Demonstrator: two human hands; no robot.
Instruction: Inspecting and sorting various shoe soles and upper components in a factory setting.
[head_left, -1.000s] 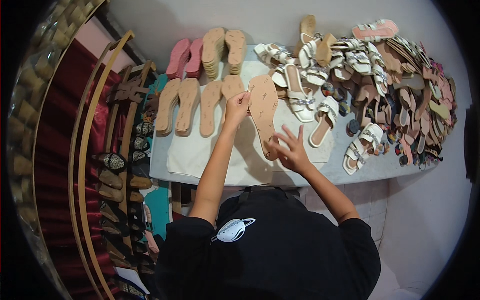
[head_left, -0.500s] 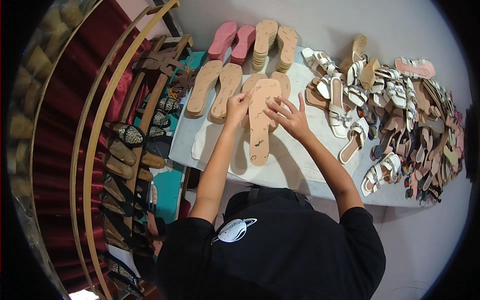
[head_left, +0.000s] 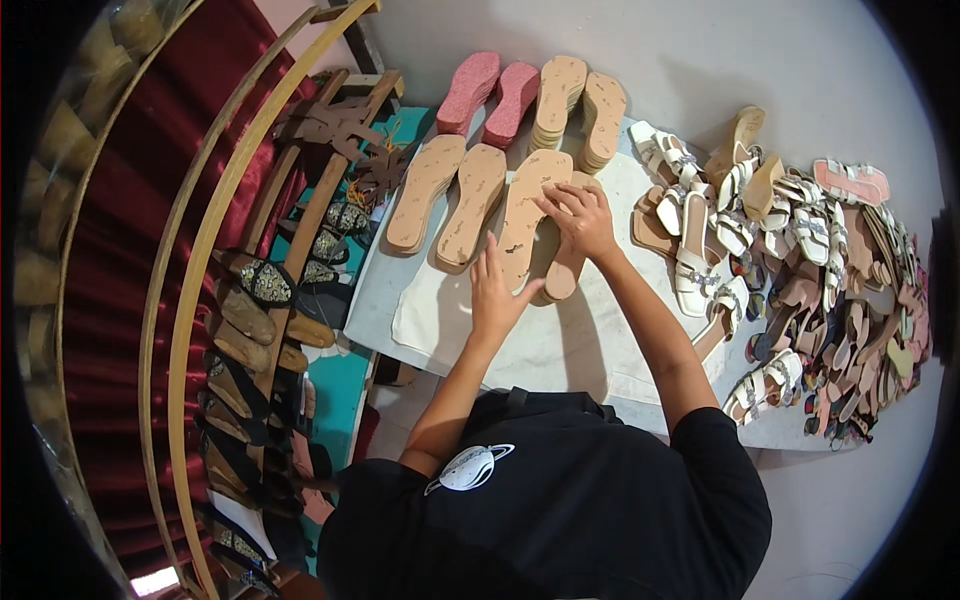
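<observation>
A tan insole [head_left: 522, 215] with small dark printed marks lies atop a stack on the table, wide end toward the wall. My left hand [head_left: 497, 295] is beside its narrow near end, fingers spread and thumb apart, holding nothing. My right hand [head_left: 583, 218] rests its fingertips on the insole's right edge, fingers slightly bent and apart; its thumb is hidden. Beneath that hand, a neighbouring stack of tan insoles [head_left: 566, 272] is partly covered. To the left stand two more tan stacks, a wider one [head_left: 425, 195] and a slimmer one [head_left: 470, 205].
Behind are pink glittery stacks [head_left: 468, 92] and taller tan stacks [head_left: 560, 95]. White strappy sandals [head_left: 697, 250] and a heap of assorted footwear [head_left: 850, 320] crowd the table's right side. A wooden rack [head_left: 300, 215] with shoes stands left. White cloth [head_left: 440, 320] covers part of the table.
The insole, held up between both hands earlier, now lies on the stack. My left hand has let go and dropped nearer me; my right fingers stay on its edge. The view has shifted slightly.
</observation>
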